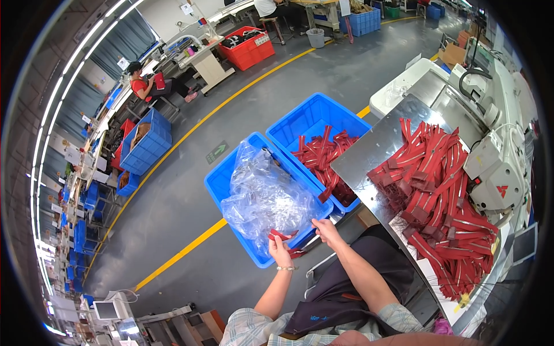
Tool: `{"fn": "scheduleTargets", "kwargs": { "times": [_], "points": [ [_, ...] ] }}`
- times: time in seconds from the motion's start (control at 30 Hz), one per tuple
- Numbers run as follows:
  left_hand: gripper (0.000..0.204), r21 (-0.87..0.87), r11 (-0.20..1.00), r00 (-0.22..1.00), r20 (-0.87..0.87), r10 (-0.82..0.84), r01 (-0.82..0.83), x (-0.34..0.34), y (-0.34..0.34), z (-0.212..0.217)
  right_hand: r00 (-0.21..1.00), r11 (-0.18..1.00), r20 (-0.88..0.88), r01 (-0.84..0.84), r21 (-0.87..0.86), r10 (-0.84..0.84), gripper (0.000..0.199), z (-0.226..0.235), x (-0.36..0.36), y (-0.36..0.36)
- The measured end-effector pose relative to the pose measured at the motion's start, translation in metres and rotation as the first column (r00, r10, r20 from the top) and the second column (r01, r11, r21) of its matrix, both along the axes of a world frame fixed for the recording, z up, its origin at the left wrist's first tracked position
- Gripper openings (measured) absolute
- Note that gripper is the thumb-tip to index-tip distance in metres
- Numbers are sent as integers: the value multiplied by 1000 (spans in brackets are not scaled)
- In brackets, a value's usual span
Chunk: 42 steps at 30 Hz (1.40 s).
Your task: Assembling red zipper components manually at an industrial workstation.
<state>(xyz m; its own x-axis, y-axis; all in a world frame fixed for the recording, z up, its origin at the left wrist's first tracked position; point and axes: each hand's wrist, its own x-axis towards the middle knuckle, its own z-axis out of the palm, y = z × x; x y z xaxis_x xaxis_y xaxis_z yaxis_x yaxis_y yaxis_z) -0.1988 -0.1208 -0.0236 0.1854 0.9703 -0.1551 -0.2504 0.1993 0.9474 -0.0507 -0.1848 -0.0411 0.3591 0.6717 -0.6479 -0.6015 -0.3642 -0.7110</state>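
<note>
My left hand [279, 252] is closed on a short red strip [281, 234], probably a zipper piece like those in the pile. It is held over the front edge of a blue bin [258, 258] with a crumpled clear plastic bag [259, 196] in it. A little to the right, my right hand [326, 232] is closed in a pinch at the bin's near right corner. What its fingertips hold is too small to make out. More red material hangs just below the left hand.
Behind, a second blue bin [311, 104] contains red zipper pieces [329, 150]. On the metal table [360, 155] to my right lies a large heap of red zippers [433, 196] beside a white sewing machine [496, 167]. A seated person [144, 86] works at far left.
</note>
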Motion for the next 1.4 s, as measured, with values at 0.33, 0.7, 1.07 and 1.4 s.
{"fn": "scheduleTargets", "kwargs": {
  "times": [0.33, 0.7, 1.07, 1.4],
  "points": [
    [16, 257, 964, 989, -142, -34, 70, 0, -6, 12, 872, 983, 455, -168, -70, 181, 39, -1, 11, 4],
    [15, 163, 984, 986, -163, -43, 70, 6, 1, 3, 931, 999, 363, 45, -27, -32, 30, -17, 9, 2],
    [22, 143, 934, 932, -214, -294, 327, 61, 72, -39, 975, 981, 109, 194, -1, -192, 26, -14, -5, -58],
    [23, 403, 651, 483, -873, 63, 644, 145, 102, 130, 976, 980, 90, 200, -6, -199, 23, 1, -1, -131]
  ]
}}
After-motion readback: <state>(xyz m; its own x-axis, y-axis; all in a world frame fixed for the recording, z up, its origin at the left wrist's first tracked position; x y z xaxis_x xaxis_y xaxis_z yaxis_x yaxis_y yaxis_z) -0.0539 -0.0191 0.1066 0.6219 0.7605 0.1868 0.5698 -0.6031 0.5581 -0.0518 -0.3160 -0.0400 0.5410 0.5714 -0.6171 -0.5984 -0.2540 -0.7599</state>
